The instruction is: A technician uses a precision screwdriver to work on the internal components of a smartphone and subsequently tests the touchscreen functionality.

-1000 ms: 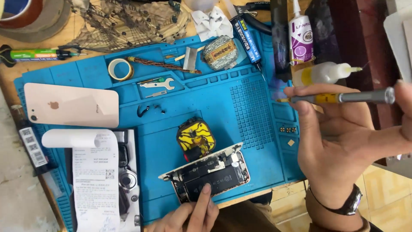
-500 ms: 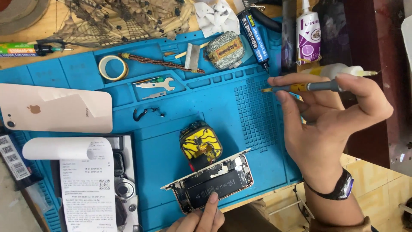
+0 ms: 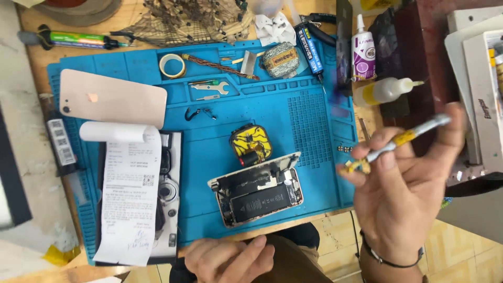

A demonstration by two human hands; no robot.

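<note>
At the right of the frame the right hand [image 3: 406, 196] pinches a slim screwdriver [image 3: 401, 140] between thumb and fingertips — raised off the blue mat [image 3: 220, 141], turned for a working grip. The left hand [image 3: 230, 258], fingers loosely extended and holding nothing, rests at bottom centre just below the opened phone [image 3: 258, 189], seemingly ready to steady it.

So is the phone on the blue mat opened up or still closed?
Opened. The phone lies on the blue mat with its battery and internal parts exposed; no screen covers it.

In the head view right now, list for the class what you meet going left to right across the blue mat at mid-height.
Paper receipt → opened phone → screwdriver held in the right hand.
</note>
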